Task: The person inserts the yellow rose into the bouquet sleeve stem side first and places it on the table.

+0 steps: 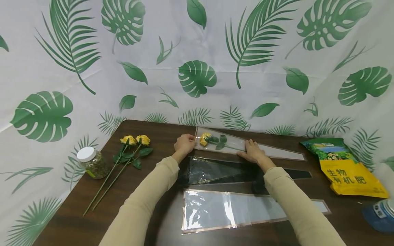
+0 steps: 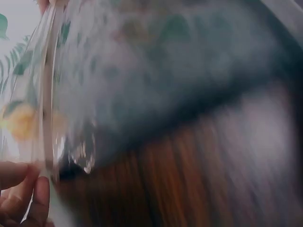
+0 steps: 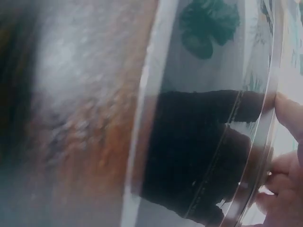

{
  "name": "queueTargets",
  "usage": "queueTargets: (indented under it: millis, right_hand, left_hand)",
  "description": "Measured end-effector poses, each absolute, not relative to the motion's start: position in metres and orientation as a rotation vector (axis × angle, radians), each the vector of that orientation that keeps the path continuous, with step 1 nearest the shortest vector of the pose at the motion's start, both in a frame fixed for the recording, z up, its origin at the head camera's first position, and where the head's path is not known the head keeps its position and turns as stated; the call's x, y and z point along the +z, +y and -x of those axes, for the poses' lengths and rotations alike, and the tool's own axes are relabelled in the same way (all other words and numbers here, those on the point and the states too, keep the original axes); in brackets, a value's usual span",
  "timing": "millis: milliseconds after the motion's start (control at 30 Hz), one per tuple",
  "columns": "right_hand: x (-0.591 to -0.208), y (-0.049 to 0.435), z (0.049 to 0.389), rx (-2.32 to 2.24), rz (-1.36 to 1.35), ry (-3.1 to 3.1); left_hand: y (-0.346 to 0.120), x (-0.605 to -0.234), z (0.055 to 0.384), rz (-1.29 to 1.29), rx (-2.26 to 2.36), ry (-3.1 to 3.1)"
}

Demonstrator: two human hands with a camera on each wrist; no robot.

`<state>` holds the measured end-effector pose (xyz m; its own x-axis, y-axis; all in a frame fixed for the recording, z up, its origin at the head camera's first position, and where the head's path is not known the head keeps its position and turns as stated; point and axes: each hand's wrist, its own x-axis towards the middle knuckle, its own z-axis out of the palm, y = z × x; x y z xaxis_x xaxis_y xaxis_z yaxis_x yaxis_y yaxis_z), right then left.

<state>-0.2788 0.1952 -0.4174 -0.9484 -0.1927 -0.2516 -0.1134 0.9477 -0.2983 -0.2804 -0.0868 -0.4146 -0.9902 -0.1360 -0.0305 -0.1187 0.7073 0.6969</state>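
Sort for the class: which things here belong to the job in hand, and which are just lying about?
Likely in the job:
- clear sleeve
- rose inside it
- two loose roses
- black sleeve
- pale sleeve

Probably just lying about:
- white-lidded jar
- yellow bag
- blue jar

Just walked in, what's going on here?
A person is handling a yellow rose in a tapered clear sleeve, bloom at the wide end. The left grip pinches that end; the right grip holds the sleeve farther toward its narrow end. A black sleeve and a pale sleeve lie nearer the person. Two more yellow roses lie unsleeved to the left, beside a jar.
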Motion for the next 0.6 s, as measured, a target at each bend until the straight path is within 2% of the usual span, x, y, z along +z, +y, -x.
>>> queueTargets:
  millis: [133,233,433,600]
  right_hand:
    - [-0.430,0.199,0.269,-0.474,0.242,2.875]
    - [-0.428,0.196,0.260,-0.598,0.361,3.018]
    - [-0.411,0.151,0.236,-0.825,0.797,3.100]
    - [-0.420,0.113,0.212,-0.648,1.071,2.967]
  left_hand:
    - [-0.106,-0.422,0.263,-0.164,-1.325,-2.788]
    - [-0.122,-0.420,0.245,-0.095,-1.615,-2.752]
    - [-0.145,-0.411,0.204,-0.135,-2.350,-2.664]
    - [-0.146,-0.407,0.181,-0.186,-2.546,-2.602]
